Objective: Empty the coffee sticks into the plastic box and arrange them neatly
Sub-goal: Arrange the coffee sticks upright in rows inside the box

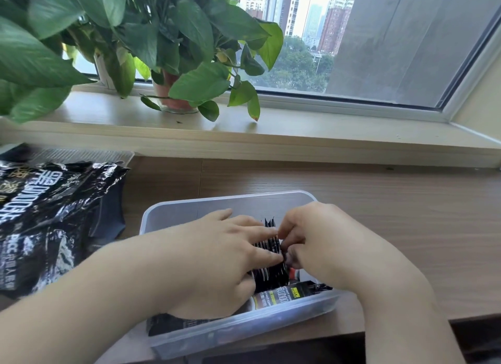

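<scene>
At the far left of the frame lies the black coffee bag (51, 220), crumpled and flat on the tabletop (379, 214), with a clear ribbed lid (89, 155) just behind it, partly under the bag's upper edge. To the right of the bag, in the lower middle of the frame, stands the plastic box (189, 209), clear and rectangular, with its far left wall bare.

My left hand (217, 258) reaches into the box from the lower left, palm down, fingers spread and laid over the row of coffee sticks (271, 271); it presses on them rather than clenching, and the thumb tucks down beside the row. The sticks stand on edge, packed side by side in the middle of the box, their black tops showing between my two hands. A few more sticks lie flat along the near wall, printed faces up.

My right hand (320, 239) comes in from the lower right, its fingers curled and pinched on the right end of the standing row, touching my left fingertips.

In the upper left, on the windowsill (325, 128), a potted plant (173, 52) spreads broad green leaves before the window (393, 52).
</scene>
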Demonstrator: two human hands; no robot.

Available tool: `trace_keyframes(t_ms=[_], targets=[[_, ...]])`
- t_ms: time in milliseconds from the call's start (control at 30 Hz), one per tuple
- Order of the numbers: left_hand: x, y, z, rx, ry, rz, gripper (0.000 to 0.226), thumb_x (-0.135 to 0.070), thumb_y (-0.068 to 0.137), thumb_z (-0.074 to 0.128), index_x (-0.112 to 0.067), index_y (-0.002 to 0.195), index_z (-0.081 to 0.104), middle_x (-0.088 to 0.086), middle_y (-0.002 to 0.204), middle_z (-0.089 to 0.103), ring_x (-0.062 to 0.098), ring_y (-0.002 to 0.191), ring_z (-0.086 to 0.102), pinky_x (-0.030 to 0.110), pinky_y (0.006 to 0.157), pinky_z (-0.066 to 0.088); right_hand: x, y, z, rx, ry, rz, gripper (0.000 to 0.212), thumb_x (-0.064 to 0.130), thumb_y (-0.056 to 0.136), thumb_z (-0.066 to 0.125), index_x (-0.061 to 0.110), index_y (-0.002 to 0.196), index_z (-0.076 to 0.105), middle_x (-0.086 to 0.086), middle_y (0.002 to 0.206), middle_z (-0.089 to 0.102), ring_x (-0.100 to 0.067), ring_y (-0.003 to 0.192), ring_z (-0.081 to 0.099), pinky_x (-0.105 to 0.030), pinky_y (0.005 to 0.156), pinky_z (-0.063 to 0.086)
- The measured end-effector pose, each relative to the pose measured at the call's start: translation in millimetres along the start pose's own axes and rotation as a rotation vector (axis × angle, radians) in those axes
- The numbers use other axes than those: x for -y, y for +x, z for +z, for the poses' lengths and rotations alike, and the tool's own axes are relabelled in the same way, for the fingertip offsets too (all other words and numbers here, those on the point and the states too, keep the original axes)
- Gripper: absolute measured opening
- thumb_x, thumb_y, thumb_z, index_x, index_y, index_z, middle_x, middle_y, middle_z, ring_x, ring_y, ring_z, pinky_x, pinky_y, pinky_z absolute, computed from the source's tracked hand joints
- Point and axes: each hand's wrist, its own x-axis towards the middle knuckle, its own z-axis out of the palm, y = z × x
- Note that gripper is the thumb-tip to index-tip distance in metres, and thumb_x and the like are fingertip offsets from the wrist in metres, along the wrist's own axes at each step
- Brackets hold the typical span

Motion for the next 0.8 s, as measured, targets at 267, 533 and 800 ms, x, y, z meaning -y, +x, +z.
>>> trace_keyframes(t_ms=[267,533,800], targets=[[18,15,-22,-0.004,0.016,0.104,0.072,-0.021,0.073,0.03,-0.023,0.145,0.041,-0.002,0.135,0.057,0.014,0.131,0.041,0.036,0.112,0.035,-8,2,4,-0.009,0.064,-0.012,0.031,-0.002,0.085,0.053,0.022,0.093,0.07,-0.003,0.092,0.077,-0.023,0.084,0.073,-0.038,0.084,0.06],[20,26,-18,-0.084,0.124,0.203,0.07,-0.019,0.077,0.033,-0.033,0.144,0.047,-0.015,0.152,0.044,0.011,0.137,0.032,0.038,0.113,0.034,-19,0,4,-0.035,0.084,-0.04,0.03,0.0,0.083,0.052,0.017,0.099,0.071,-0.008,0.093,0.075,-0.027,0.082,0.072,-0.042,0.08,0.061],[19,37,-21,-0.097,0.122,0.198,0.065,-0.019,0.073,0.034,-0.029,0.135,0.05,-0.016,0.127,0.062,0.009,0.123,0.044,0.036,0.101,0.038,-27,-7,-3,-0.06,0.157,-0.101,0.035,-0.004,0.084,0.055,0.019,0.106,0.069,0.003,0.089,0.076,-0.014,0.083,0.072,-0.035,0.083,0.059]])
